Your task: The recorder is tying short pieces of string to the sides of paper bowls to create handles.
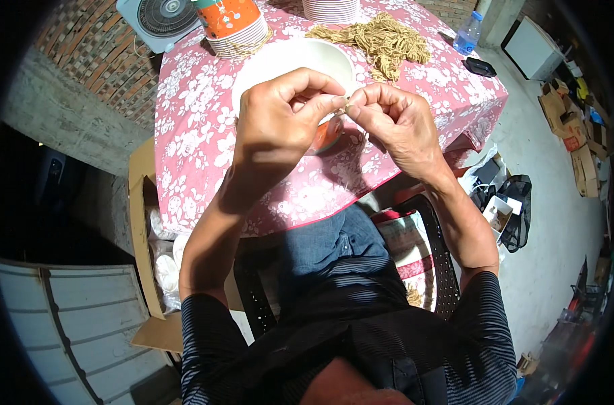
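The left hand (pixel 274 120) and right hand (pixel 403 128) are pinching a thin pale cord (pixel 345 108); a round white-and-orange tub (pixel 328 59) is resting beneath them.

Counter cloth (pixel 196 162): white floral on pink observed. Twine bundle (pixel 391 42): tan noted. Round container (pixel 320 59): white recorded. Jeans (pixel 327 246): blue logged.

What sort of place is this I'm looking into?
Probably a small home workshop or similar makeshift workspace: a flowered tablecloth under a heap of tan cord, rough brickwork and a bare concrete floor.
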`<act>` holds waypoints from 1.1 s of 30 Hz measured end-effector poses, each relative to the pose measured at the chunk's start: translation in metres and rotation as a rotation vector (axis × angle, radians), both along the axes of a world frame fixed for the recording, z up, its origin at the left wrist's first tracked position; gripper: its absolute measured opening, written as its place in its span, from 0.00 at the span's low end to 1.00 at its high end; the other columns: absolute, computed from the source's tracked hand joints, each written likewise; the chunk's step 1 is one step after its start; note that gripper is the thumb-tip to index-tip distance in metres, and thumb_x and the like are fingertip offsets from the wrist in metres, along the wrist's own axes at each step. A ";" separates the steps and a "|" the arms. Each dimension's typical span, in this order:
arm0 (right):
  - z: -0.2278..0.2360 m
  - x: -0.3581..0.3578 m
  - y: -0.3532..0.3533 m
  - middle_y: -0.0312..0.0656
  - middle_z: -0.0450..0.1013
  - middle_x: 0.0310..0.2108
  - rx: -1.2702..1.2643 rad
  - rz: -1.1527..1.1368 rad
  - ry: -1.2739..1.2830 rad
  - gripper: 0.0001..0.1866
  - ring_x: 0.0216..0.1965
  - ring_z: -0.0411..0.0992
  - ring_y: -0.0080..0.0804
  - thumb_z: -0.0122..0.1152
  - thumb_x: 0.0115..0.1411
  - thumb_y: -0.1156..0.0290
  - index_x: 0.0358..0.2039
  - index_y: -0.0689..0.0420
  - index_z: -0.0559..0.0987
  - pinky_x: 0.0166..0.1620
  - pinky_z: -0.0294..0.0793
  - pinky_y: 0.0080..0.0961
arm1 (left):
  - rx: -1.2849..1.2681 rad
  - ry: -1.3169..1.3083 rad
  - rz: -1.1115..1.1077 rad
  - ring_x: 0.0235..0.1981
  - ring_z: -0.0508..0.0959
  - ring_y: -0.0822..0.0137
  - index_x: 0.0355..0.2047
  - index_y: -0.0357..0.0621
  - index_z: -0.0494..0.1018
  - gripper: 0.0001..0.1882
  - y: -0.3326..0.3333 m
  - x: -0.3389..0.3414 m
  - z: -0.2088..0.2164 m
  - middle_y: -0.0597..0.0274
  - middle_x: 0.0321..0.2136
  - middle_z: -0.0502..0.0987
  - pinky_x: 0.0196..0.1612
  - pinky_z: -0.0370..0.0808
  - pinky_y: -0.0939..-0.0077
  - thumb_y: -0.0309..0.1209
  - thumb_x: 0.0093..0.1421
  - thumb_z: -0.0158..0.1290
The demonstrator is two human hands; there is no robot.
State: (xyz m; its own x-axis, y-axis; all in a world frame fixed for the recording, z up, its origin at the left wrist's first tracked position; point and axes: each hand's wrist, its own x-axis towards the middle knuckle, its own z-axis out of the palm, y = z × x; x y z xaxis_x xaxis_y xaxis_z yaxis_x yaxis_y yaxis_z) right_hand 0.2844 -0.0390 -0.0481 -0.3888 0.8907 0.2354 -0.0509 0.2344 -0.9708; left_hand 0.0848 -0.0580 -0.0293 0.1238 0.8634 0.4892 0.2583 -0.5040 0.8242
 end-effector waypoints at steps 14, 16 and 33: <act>-0.003 0.001 0.002 0.26 0.70 0.25 0.163 -0.030 -0.062 0.06 0.26 0.62 0.09 0.62 0.68 0.74 0.39 0.65 0.81 0.31 0.68 0.14 | 0.144 0.277 0.061 0.31 0.84 0.60 0.34 0.34 0.80 0.04 -0.002 -0.004 0.002 0.50 0.30 0.83 0.36 0.79 0.69 0.23 0.63 0.57; -0.004 0.001 0.003 0.27 0.71 0.25 0.144 -0.029 -0.053 0.06 0.26 0.67 0.10 0.62 0.68 0.75 0.39 0.65 0.81 0.32 0.72 0.15 | 0.088 0.230 0.049 0.31 0.84 0.63 0.35 0.34 0.80 0.04 -0.001 -0.004 0.000 0.51 0.31 0.84 0.36 0.79 0.71 0.23 0.63 0.58; 0.001 0.000 0.008 0.32 0.77 0.27 0.164 -0.008 -0.045 0.09 0.29 0.74 0.15 0.62 0.69 0.71 0.39 0.64 0.82 0.33 0.74 0.16 | -0.041 0.257 -0.082 0.33 0.83 0.65 0.38 0.32 0.80 0.09 0.012 -0.015 0.002 0.52 0.31 0.83 0.39 0.78 0.71 0.29 0.65 0.59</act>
